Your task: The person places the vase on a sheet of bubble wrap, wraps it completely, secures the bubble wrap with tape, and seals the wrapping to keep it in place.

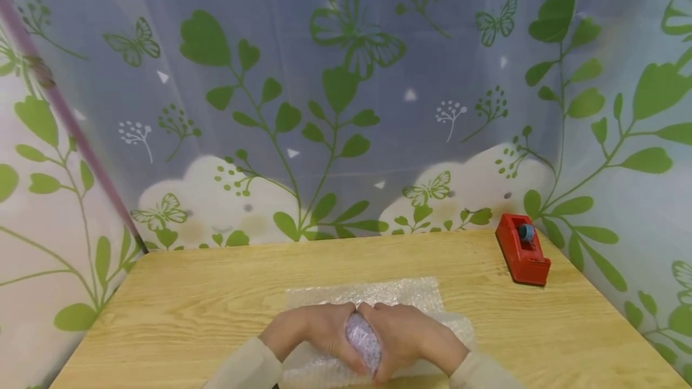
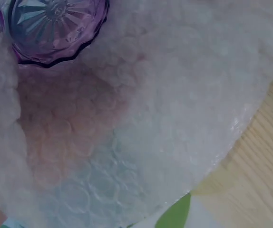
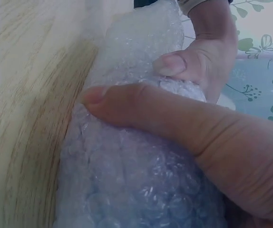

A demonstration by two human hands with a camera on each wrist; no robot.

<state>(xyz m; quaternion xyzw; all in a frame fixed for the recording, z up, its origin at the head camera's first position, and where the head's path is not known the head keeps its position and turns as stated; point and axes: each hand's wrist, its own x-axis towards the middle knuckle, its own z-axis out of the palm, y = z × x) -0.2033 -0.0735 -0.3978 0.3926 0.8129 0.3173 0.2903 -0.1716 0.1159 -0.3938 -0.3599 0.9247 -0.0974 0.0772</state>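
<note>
A purple glass (image 2: pixel 55 28) with a scalloped, ribbed end shows at the upper left of the left wrist view, with bubble wrap (image 2: pixel 198 95) around it. In the head view the purplish wrapped bundle (image 1: pixel 363 341) sits between both hands. My left hand (image 1: pixel 327 332) grips its left side and my right hand (image 1: pixel 405 335) curls round its right side. The right wrist view shows both thumbs on the bubble wrap (image 3: pixel 127 166), the right thumb lying across it. Most of the fingers are hidden behind the bundle.
A flat stretch of bubble wrap (image 1: pixel 421 296) lies under and beyond the hands on the wooden table (image 1: pixel 216 281). At the table's back right stands a red tape dispenser (image 1: pixel 523 251). A leaf-patterned curtain (image 1: pixel 346 137) hangs behind the table and along its sides.
</note>
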